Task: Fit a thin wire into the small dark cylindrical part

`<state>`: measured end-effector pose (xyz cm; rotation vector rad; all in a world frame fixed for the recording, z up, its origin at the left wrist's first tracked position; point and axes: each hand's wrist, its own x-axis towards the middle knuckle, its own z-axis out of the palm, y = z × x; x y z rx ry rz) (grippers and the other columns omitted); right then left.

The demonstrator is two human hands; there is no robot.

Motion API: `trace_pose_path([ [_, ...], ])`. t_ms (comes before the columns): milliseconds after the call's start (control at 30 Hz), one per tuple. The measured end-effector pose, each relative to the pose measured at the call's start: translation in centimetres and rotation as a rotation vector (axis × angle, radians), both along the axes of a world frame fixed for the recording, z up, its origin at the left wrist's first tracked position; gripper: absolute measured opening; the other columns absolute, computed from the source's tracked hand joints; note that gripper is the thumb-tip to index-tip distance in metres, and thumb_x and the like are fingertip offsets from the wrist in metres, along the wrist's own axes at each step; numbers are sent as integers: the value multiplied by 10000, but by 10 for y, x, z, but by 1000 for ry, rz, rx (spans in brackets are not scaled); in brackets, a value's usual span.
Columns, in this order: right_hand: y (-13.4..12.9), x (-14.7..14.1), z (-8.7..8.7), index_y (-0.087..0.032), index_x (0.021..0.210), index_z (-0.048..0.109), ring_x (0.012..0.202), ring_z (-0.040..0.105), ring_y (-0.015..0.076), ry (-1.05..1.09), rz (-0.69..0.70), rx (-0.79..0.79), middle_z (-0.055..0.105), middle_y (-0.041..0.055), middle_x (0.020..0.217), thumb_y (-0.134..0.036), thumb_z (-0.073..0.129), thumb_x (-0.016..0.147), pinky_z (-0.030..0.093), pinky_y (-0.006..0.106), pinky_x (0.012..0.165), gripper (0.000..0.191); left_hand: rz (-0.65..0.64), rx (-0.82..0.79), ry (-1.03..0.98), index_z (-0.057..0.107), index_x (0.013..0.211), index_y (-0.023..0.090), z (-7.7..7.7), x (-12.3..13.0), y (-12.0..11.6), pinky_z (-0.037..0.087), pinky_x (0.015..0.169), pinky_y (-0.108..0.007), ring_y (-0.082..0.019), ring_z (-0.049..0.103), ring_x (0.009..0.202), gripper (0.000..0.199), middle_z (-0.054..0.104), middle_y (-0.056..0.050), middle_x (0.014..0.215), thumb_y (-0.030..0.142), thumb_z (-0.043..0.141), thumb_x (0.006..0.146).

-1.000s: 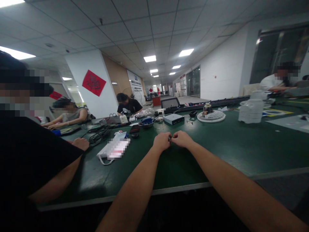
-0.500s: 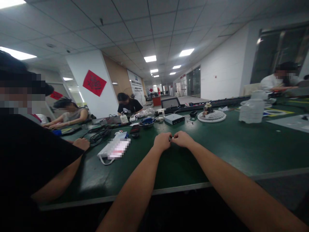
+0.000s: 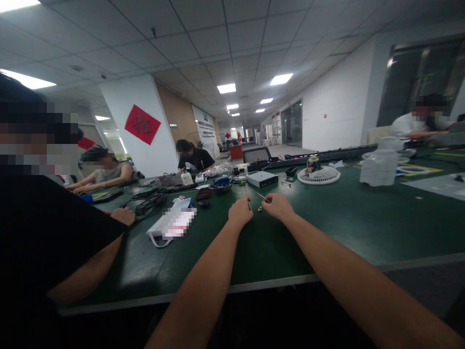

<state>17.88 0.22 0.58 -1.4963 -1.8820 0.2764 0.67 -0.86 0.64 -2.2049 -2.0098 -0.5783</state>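
My left hand (image 3: 240,212) is closed over the green table (image 3: 283,247), with a small dark piece just showing at its fingertips; most of it is hidden. To its right, the fingers of my right hand (image 3: 279,207) pinch a thin pale rod (image 3: 260,196) that points up and left. A small shiny metal part (image 3: 259,209) shows in the gap between the hands, close to the right fingertips. Whether it touches them or lies on the table I cannot tell. The hands are apart.
Beyond my hands stand a grey metal box (image 3: 262,179) and a white fan grille (image 3: 318,175). A white bag (image 3: 156,231) and black cables (image 3: 148,201) lie left, near a co-worker's hand (image 3: 123,215). A translucent plastic container (image 3: 378,167) stands right.
My hands, earlier fingertip to fingertip around a small thing, have moved apart, the left one going slightly left. The thin rod and the shiny part now show between them.
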Motion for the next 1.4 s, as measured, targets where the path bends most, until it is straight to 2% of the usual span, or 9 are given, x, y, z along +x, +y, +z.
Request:
trace_pose_path([
  [133,4,0,-5,-219,952,786,883,683,214,-33,36,-14,765,76,944,-334,664,817,448,258,727,215,-3,-4,-36,532,1155,236,-3,-2,2,491,894,-336,-251,631,1105,357,622,-107,1212,156,601,814],
  [300,7,-3,-12,-274,1061,781,939,687,226,-83,98,-34,766,59,1015,-349,694,819,466,268,763,268,-24,0,-56,517,1181,228,-5,-3,4,484,902,-308,-230,621,1093,417,554,-108,1244,115,617,793],
  [400,7,-5,-15,-299,1009,795,912,691,238,-110,109,-30,770,61,966,-340,677,832,468,284,758,217,-44,6,-56,536,1181,210,-6,-4,5,484,903,-291,-216,622,1065,437,527,-109,1242,77,614,772],
  [567,10,-5,-18,-288,937,801,885,694,234,-108,96,-33,767,59,924,-319,685,810,469,281,733,175,-38,23,-56,608,1125,198,-9,-6,8,465,964,-307,-227,604,1111,348,522,-110,1223,81,584,798],
  [733,13,-2,-18,-247,859,798,834,694,218,-68,69,-54,760,66,859,-330,707,785,470,266,708,144,-22,23,-55,620,1128,232,-7,-6,7,468,955,-316,-230,612,1110,268,571,-90,1198,220,608,861],
  [867,13,-3,-19,-225,793,788,797,694,216,-15,60,-66,755,70,820,-302,738,744,465,265,685,104,-20,13,-52,581,1188,271,-4,-4,4,475,919,-324,-240,622,1105,321,634,-78,1184,357,633,883],
  [1000,14,-3,-20,-204,853,784,803,700,204,81,68,-63,762,60,832,-280,757,735,471,254,685,143,1,-2,-50,546,1242,290,-3,-2,3,492,837,-331,-256,663,1028,360,687,-89,1120,452,569,922],
  [1200,19,-1,-15,-198,1010,772,868,696,174,231,112,-6,777,42,953,-289,705,826,489,243,763,216,12,12,-40,544,1227,262,-3,-2,4,497,780,-314,-257,682,986,355,701,-103,1097,438,565,919],
  [1400,19,-4,-15,-202,983,783,809,683,165,294,190,33,780,30,919,-259,715,808,501,251,764,196,-53,13,8,652,1002,241,-1,0,3,498,778,-303,-254,682,979,226,722,-91,1012,425,601,882],
])
